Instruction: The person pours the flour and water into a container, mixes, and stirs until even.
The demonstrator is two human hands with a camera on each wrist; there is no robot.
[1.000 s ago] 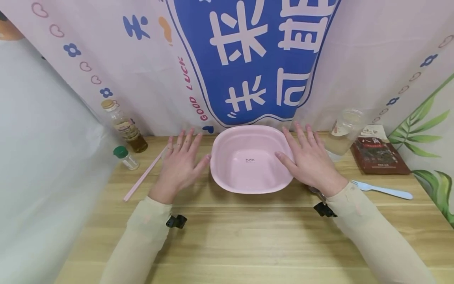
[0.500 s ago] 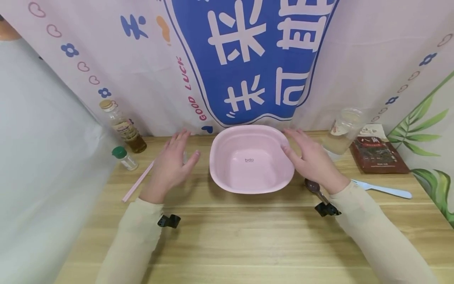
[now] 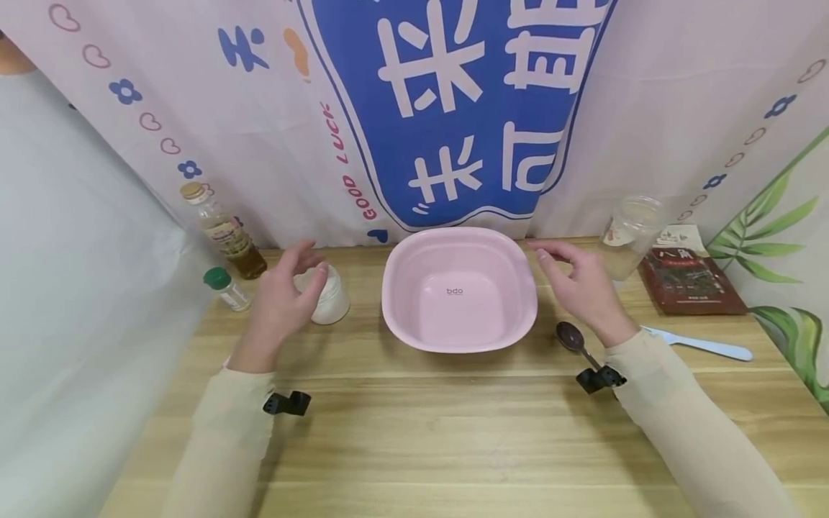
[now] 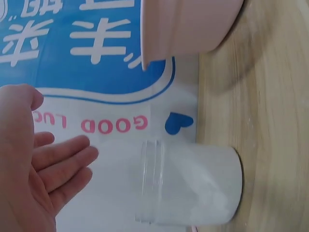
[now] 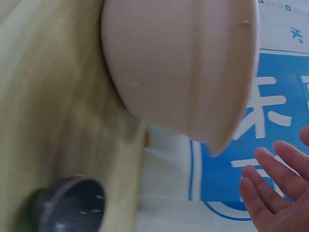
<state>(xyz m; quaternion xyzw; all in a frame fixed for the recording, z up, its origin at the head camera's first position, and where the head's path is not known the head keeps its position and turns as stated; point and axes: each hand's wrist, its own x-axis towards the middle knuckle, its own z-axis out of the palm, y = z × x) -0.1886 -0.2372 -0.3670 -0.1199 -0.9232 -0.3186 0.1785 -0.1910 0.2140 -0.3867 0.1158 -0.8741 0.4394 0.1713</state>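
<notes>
- The left hand [image 3: 280, 306] hovered at the small white jar [image 3: 328, 296], fingers loosely spread and holding nothing; the wrist view showed a gap between palm and jar.
- That jar stood on the desk [image 3: 414, 432], just left of the pink basin [image 3: 458, 288].
- The right hand [image 3: 583, 288] hung relaxed and empty just right of the basin.
- A dark spoon [image 3: 573, 339] lay near the basin's right front corner.
</notes>
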